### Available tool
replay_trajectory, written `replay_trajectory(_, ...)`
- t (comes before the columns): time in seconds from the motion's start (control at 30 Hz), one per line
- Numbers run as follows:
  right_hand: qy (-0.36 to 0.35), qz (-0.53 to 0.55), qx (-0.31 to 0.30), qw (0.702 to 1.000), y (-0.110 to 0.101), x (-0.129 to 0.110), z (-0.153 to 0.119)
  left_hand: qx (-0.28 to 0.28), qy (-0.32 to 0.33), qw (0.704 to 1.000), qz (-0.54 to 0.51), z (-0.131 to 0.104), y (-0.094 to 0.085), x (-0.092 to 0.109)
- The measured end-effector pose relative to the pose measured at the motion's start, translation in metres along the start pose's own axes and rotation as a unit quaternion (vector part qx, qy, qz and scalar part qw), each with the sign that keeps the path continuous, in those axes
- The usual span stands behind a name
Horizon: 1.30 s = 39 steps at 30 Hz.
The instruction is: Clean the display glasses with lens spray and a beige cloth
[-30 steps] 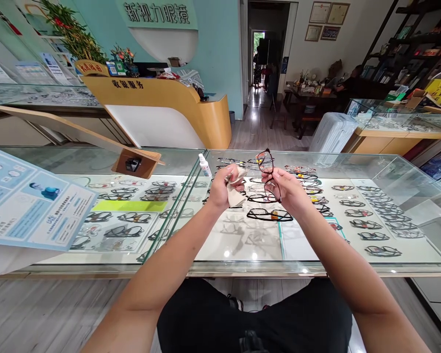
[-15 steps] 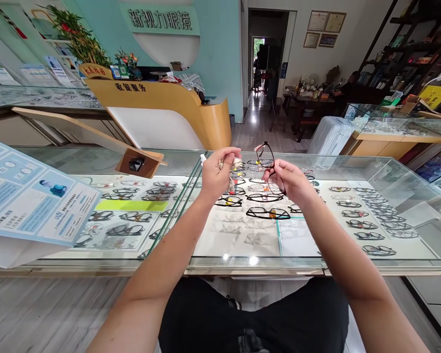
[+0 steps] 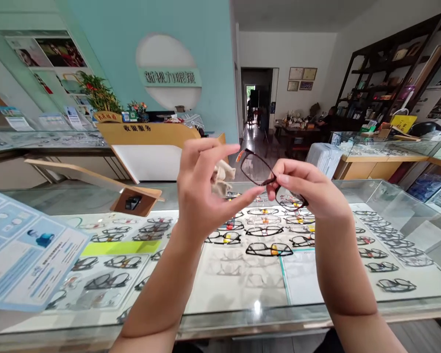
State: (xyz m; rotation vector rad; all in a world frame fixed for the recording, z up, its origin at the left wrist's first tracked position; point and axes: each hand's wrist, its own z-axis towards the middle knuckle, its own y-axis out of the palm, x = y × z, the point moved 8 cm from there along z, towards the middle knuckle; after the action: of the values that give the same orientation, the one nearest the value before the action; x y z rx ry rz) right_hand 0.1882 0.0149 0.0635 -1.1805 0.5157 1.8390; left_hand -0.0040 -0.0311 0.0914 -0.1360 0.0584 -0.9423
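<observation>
Dark-framed eyeglasses [image 3: 256,170] are raised above the glass counter, tilted, with an orange-red piece at one upper corner. My right hand [image 3: 308,189] pinches them near the bridge between thumb and fingers. To their left is my left hand [image 3: 202,189], its thumb and index finger spread wide around the near lens side. A crumpled cream cloth [image 3: 223,175] is tucked against the other fingers of that hand. Whether the left fingertips touch the frame, I cannot tell. Under the glass, rows of eyeglasses [image 3: 269,250] with small yellow tags lie below both hands.
A glass display counter [image 3: 242,318] spans the front. On its left stand a blue-and-white printed board [image 3: 33,255] and a wooden stand [image 3: 135,202]. Beyond are a yellow-fronted cashier desk [image 3: 150,135], a plastic-wrapped pale case [image 3: 323,159] and a dark shelf [image 3: 382,71].
My view has tilted up and both hands look nearer. My left thumb and index finger have spread apart and moved close to the eyeglasses, which have turned to a different slant.
</observation>
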Motion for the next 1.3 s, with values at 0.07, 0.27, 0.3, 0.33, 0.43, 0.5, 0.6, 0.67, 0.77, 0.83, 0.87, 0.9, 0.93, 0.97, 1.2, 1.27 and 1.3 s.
replay_trajectory(0.07,0.007,0.001,-0.008,1.0,0.001,0.003,-0.001,-0.004,0.022,1.0,0.014,-0.001,-0.003,0.003)
replay_trajectory(0.27,0.016,0.007,-0.025,1.0,0.003,0.005,-0.001,-0.03,0.023,0.999,0.002,0.001,-0.003,0.003)
replay_trajectory(0.3,0.019,0.01,-0.025,0.999,0.004,0.006,-0.001,-0.038,0.02,0.999,-0.005,0.001,-0.002,0.003)
replay_trajectory(0.33,0.021,0.011,-0.026,0.999,0.005,0.006,-0.002,-0.046,0.019,0.999,-0.011,0.0,0.0,0.003)
replay_trajectory(0.43,0.021,0.001,-0.031,0.999,0.007,0.005,-0.004,-0.061,0.008,0.998,-0.034,-0.002,0.003,0.002)
replay_trajectory(0.5,0.018,-0.006,-0.036,0.999,0.008,0.004,-0.006,-0.066,0.003,0.997,-0.039,-0.004,0.004,0.003)
replay_trajectory(0.6,0.017,-0.015,-0.038,0.999,0.009,0.003,-0.008,-0.07,0.01,0.997,-0.026,-0.004,0.004,0.007)
replay_trajectory(0.67,0.016,-0.027,-0.038,0.999,0.009,0.002,-0.008,-0.067,0.019,0.997,-0.016,-0.003,0.004,0.009)
replay_trajectory(0.77,-0.009,-0.07,-0.027,0.997,0.008,-0.001,-0.007,-0.062,0.028,0.998,-0.002,-0.002,0.004,0.01)
replay_trajectory(0.83,-0.062,-0.116,0.019,0.991,0.003,-0.008,-0.006,-0.054,0.028,0.998,0.011,-0.001,0.003,0.007)
replay_trajectory(0.87,-0.099,-0.139,0.055,0.984,-0.002,-0.013,-0.007,-0.044,0.024,0.999,0.021,-0.001,0.002,0.006)
replay_trajectory(0.9,-0.138,-0.163,0.097,0.972,-0.007,-0.019,-0.01,-0.029,0.017,0.999,0.031,-0.001,-0.001,0.003)
replay_trajectory(0.93,-0.175,-0.187,0.139,0.957,-0.012,-0.025,-0.014,-0.011,0.005,0.999,0.043,-0.001,-0.003,0.0)
replay_trajectory(0.97,-0.207,-0.214,0.175,0.939,-0.014,-0.031,-0.018,0.007,-0.013,0.998,0.056,-0.002,-0.006,-0.004)
replay_trajectory(1.2,-0.257,-0.431,0.282,0.818,-0.002,-0.051,-0.035,0.092,-0.159,0.979,0.085,-0.017,-0.02,-0.028)
replay_trajectory(1.27,-0.266,-0.454,0.295,0.798,0.002,-0.053,-0.036,0.095,-0.171,0.977,0.085,-0.018,-0.02,-0.028)
replay_trajectory(1.3,-0.269,-0.46,0.299,0.792,0.003,-0.053,-0.036,0.095,-0.177,0.976,0.084,-0.019,-0.02,-0.029)
